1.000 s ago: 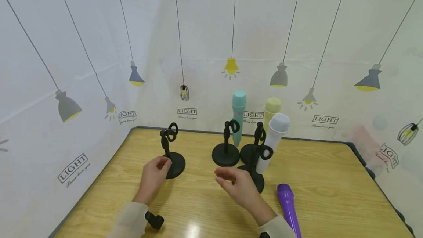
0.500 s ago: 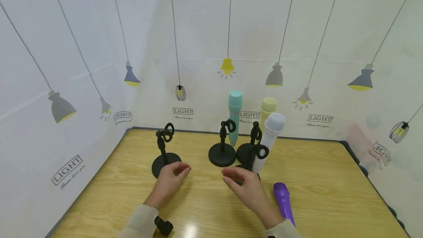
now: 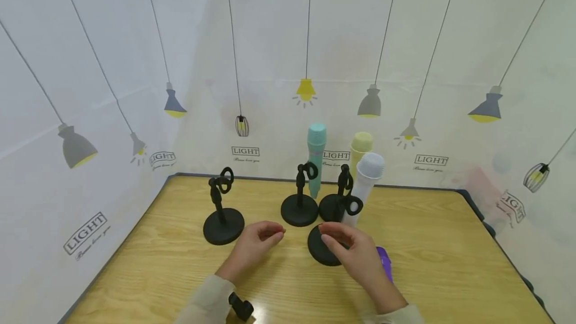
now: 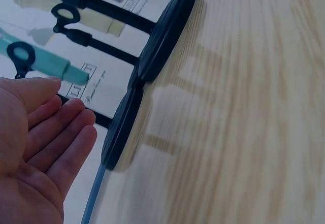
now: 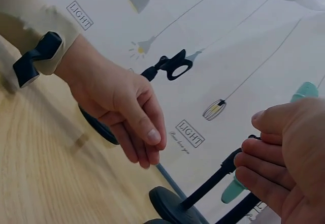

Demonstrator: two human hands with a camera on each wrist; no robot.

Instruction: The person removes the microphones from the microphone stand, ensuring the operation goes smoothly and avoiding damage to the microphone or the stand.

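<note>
My left hand [image 3: 256,246] is above the table with loosely bent fingers and nothing in it. To its left stands a black microphone stand [image 3: 223,226] with no microphone. My right hand [image 3: 355,254], fingers also loosely bent around nothing visible, overlaps the front stand's base [image 3: 321,248]; whether it touches it I cannot tell. A white microphone [image 3: 370,171] leans at that stand. Behind are a teal microphone [image 3: 317,151] at the middle stand [image 3: 299,210] and a yellow microphone [image 3: 361,143] at the rear stand [image 3: 330,207]. My right hand partly hides a purple microphone [image 3: 385,262].
The wooden table [image 3: 450,254] has a dark blue edge along the back. Behind it hangs a white cloth [image 3: 270,64] printed with lamps. A black wrist camera [image 3: 240,307] is strapped on the left sleeve.
My left hand has moved right, away from the left stand's base and toward my right hand. My right hand has shifted slightly right, covering more of the purple microphone. The view has turned slightly.
</note>
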